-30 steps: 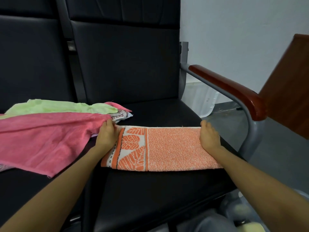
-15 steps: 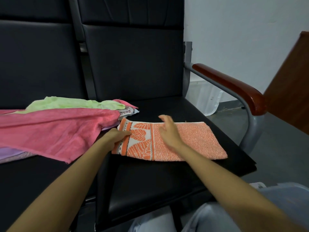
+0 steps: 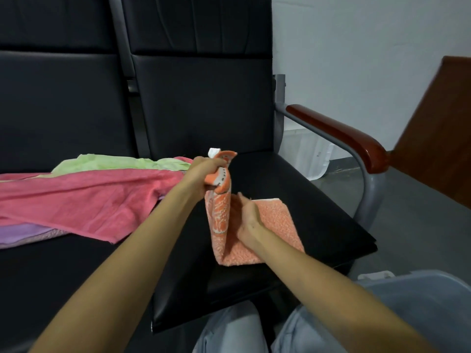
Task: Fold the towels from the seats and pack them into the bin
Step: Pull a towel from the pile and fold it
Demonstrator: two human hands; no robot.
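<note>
Left hand (image 3: 202,171): fist clenched around raised patterned end of orange towel (image 3: 276,225).
Right hand (image 3: 248,220): fingers straight, pressing towel against black seat (image 3: 318,212).

The right black seat (image 3: 318,200) bears the orange towel (image 3: 277,225), one end raised off it. The left seat (image 3: 51,276) carries a heap; pink towel (image 3: 89,200) over purple towel (image 3: 20,233); green towel (image 3: 114,161) behind.

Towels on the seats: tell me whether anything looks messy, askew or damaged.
Nothing looks damaged. The pink towel, green towel and purple towel lie unfolded in an overlapping heap on the left seat. The orange towel is half folded: the left hand holds one end up, the right hand rests on the flat part.
</note>
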